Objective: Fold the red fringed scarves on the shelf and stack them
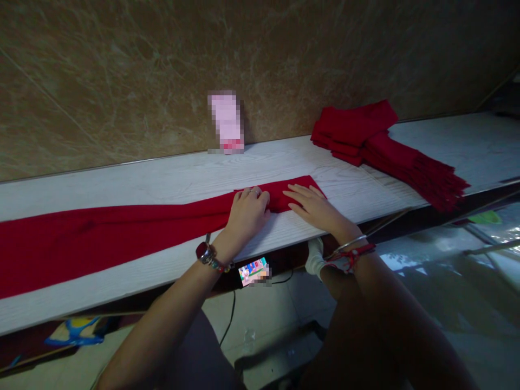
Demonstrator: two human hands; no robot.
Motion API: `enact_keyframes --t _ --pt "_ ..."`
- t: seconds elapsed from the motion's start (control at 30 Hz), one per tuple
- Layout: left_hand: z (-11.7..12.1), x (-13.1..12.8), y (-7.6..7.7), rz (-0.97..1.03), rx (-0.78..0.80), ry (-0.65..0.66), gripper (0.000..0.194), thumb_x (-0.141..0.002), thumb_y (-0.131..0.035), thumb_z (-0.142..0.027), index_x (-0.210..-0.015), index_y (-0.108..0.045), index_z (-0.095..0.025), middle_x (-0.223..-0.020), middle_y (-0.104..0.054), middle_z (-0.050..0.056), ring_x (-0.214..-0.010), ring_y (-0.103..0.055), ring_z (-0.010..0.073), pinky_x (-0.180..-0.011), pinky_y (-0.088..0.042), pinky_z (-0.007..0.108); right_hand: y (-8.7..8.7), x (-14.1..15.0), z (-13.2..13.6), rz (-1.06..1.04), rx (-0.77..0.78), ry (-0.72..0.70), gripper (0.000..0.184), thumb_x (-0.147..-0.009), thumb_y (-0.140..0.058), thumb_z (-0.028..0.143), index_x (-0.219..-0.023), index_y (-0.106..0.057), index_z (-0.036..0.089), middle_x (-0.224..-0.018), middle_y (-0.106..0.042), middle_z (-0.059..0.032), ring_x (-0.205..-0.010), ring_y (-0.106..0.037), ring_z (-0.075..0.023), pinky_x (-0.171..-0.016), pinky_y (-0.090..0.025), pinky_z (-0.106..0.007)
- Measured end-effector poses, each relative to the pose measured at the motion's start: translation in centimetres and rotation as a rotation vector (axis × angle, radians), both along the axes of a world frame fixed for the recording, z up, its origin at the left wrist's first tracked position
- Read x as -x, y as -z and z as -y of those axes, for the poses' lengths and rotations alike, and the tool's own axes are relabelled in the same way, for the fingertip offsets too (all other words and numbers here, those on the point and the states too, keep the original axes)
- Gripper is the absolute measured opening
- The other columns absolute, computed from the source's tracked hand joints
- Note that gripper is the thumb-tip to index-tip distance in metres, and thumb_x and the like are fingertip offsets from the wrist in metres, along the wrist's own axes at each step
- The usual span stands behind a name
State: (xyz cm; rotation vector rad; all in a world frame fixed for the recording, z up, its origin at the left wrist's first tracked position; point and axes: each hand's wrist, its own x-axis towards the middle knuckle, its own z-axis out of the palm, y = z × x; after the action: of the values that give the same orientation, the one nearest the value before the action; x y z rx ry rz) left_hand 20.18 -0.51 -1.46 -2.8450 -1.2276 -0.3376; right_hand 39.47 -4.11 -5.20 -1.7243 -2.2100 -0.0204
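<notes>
A long red scarf (122,230) runs along a white wood-grain bench (158,179), wide at the left and folded narrow towards its right end. On the folded part rests my left hand (248,212), its fingers bent and pressed together on the cloth by the end of a fold. My right hand (312,208) lies flat near the scarf's right end, fingers stretched out and slightly apart. The undersides of both hands are hidden.
Folded red scarves (353,132) with fringed ends lie at the back right. A blurred pink item (227,119) leans on the brown marbled wall (122,81). Below the bench edge are a lit phone (254,272), a cable (233,314) and a foot in a white sock (314,257).
</notes>
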Motion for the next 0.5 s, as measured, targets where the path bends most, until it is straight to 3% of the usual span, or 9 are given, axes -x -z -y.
enact_keyframes --t 0.3,0.5 --pt "-0.4 0.5 0.0 -0.045 -0.035 -0.048 0.023 -0.079 -0.044 -0.01 -0.095 -0.059 -0.014 -0.096 -0.065 0.013 -0.093 -0.059 0.0275 -0.08 -0.046 0.043 -0.2 0.0 0.0 0.006 0.019 0.004 0.043 -0.092 -0.037 0.03 -0.132 -0.051 0.025 -0.142 -0.047 -0.0037 -0.133 -0.038 -0.022 -0.111 -0.027 -0.05" --pt "-2.1 3.2 0.2 -0.031 -0.01 -0.037 0.026 -0.069 -0.048 -0.007 -0.09 -0.059 -0.017 -0.09 -0.064 0.009 -0.083 -0.059 0.0233 -0.072 -0.048 0.036 0.1 -0.3 0.0 0.004 0.013 -0.014 0.043 -0.092 -0.037 0.031 -0.133 -0.05 0.026 -0.142 -0.047 -0.0032 -0.133 -0.038 -0.0222 -0.111 -0.027 -0.05"
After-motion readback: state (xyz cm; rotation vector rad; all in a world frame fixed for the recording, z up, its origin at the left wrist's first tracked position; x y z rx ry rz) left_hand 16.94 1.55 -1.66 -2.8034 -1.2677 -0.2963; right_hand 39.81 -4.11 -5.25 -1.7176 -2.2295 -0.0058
